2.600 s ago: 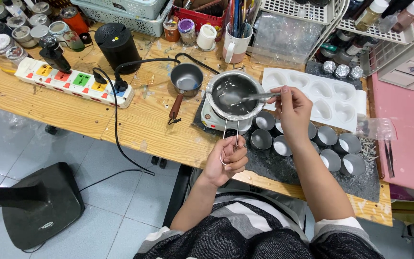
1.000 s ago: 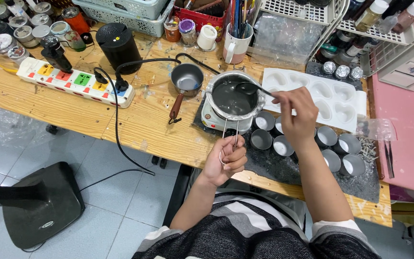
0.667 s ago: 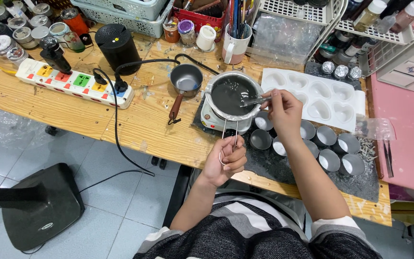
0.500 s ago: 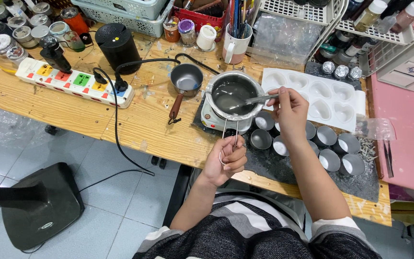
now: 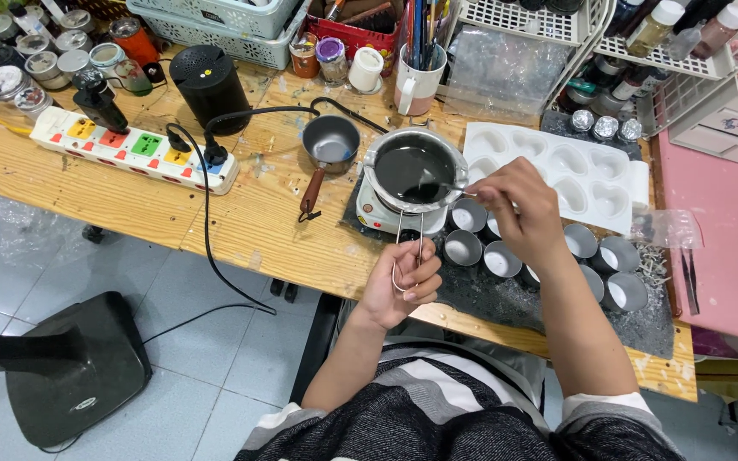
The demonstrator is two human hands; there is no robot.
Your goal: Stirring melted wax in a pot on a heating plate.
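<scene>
A steel melting pot (image 5: 414, 167) full of dark liquid sits on a small white hot plate (image 5: 373, 210). Its long wire handle (image 5: 409, 241) runs toward me, and my left hand (image 5: 401, 288) grips the end of it at the table's front edge. My right hand (image 5: 518, 209) holds a metal spoon (image 5: 442, 184) whose bowl dips into the liquid at the pot's near right side. Several small round metal cups (image 5: 463, 248) stand on a dark mat just under my right hand.
A white heart-shaped mould tray (image 5: 582, 175) lies right of the pot. A small saucepan with a wooden handle (image 5: 328, 145), a black cylinder (image 5: 209, 84) and a power strip (image 5: 134, 147) sit to the left. Jars, baskets and wire racks line the back. Tweezers (image 5: 690, 277) lie on the pink mat.
My right hand has kept stirring, circling the spoon around the pot; it now sits lower and nearer me. My left hand has stayed on the handle.
</scene>
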